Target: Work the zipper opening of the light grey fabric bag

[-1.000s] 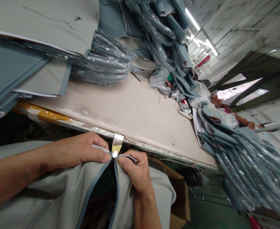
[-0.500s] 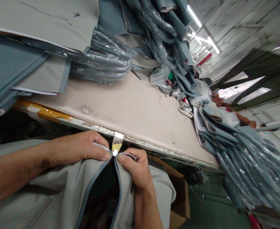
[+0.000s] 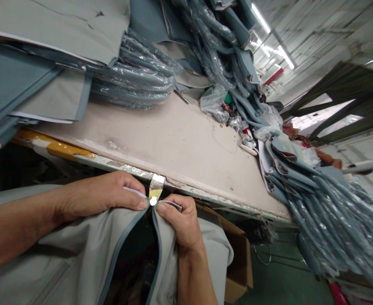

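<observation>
A grey fabric cover [image 3: 78, 250] with blue piping along its open slit lies below the table's near edge. My left hand [image 3: 104, 197] pinches the left edge of the slit. My right hand [image 3: 175, 220] pinches the right edge. Thumb tips of both hands meet at the top of the slit, where a small shiny metal piece [image 3: 153, 201] sits, right under a metal tab [image 3: 157, 186] on the table's edge. The inside of the slit is dark.
The worn beige table [image 3: 180, 144] runs away to the right. Stacks of grey and blue fabric panels [image 3: 46, 51] and plastic-wrapped piping bundles [image 3: 138, 76] crowd its far side. More piped pieces [image 3: 316, 199] hang off the right end. A cardboard box [image 3: 237, 262] stands under the table.
Both hands have stayed pinched on the slit's edges and crept slightly up toward the table's edge. The view shifted a little.
</observation>
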Tool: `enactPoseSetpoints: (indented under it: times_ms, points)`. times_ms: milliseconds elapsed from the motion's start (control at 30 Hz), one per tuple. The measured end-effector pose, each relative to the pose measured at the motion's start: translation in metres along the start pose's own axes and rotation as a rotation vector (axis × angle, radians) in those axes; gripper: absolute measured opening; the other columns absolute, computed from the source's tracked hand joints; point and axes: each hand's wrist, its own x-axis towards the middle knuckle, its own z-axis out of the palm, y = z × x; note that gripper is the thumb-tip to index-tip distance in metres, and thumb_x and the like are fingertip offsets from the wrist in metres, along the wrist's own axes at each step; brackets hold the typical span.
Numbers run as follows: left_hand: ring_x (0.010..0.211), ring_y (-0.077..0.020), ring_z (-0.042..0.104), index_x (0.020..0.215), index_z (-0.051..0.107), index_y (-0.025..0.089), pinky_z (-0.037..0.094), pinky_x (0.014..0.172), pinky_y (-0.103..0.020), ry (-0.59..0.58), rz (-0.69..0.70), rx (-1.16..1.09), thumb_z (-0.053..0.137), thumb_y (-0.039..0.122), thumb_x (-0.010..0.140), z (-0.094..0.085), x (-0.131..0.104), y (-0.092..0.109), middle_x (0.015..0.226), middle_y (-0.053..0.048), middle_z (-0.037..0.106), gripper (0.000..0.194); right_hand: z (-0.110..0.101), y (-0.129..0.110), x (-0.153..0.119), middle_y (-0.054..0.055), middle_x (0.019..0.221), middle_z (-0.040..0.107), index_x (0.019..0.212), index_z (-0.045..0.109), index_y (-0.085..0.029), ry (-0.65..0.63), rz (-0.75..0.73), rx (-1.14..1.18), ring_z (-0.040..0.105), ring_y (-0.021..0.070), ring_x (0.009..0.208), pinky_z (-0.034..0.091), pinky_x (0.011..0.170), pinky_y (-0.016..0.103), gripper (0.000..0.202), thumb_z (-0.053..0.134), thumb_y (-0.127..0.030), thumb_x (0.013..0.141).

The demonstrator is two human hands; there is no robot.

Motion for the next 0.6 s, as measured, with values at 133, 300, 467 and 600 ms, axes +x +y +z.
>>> enactPoseSetpoints:
  times_ms: [133, 300, 467, 600]
  points:
    - [0.067, -0.0135, 0.037, 0.07, 0.066, 0.014, 0.026, 0.062, -0.021, 0.0, 0.002, -0.022, 0.079, 0.051, 0.066, 0.0, 0.001, -0.004, 0.066, 0.002, 0.049, 0.039, 0.0, 0.001, -0.001, -0.004, 0.055, 0.045, 0.061, 0.068, -0.015, 0.016, 0.0, -0.006, 0.03, 0.0088, 0.055, 0.024, 0.052, 0.025, 0.035, 0.083, -0.046, 0.071]
    - [0.064, -0.0123, 0.035, 0.072, 0.062, 0.014, 0.022, 0.061, -0.021, -0.017, -0.03, -0.084, 0.08, 0.054, 0.067, 0.0, 0.001, -0.01, 0.064, 0.003, 0.047, 0.044, 0.0, 0.005, -0.002, -0.005, 0.055, 0.042, 0.061, 0.066, -0.016, 0.013, 0.022, 0.015, 0.028, 0.0086, 0.056, 0.022, 0.052, 0.025, 0.037, 0.084, -0.046, 0.071]
    - [0.062, -0.0119, 0.034, 0.071, 0.061, 0.015, 0.025, 0.059, -0.022, -0.015, -0.007, -0.113, 0.081, 0.054, 0.067, 0.002, 0.001, -0.011, 0.063, 0.004, 0.047, 0.043, 0.002, 0.004, 0.0, -0.005, 0.053, 0.043, 0.06, 0.067, -0.015, 0.016, 0.065, 0.025, 0.028, 0.0084, 0.054, 0.022, 0.051, 0.025, 0.037, 0.085, -0.047, 0.067]
    - [0.062, -0.0118, 0.034, 0.069, 0.06, 0.015, 0.024, 0.059, -0.022, -0.004, -0.001, -0.077, 0.08, 0.054, 0.066, 0.002, 0.001, -0.01, 0.062, 0.004, 0.046, 0.043, 0.003, 0.001, 0.001, -0.005, 0.052, 0.045, 0.059, 0.067, -0.016, 0.026, 0.064, 0.014, 0.03, 0.0084, 0.053, 0.024, 0.051, 0.025, 0.034, 0.084, -0.045, 0.065]
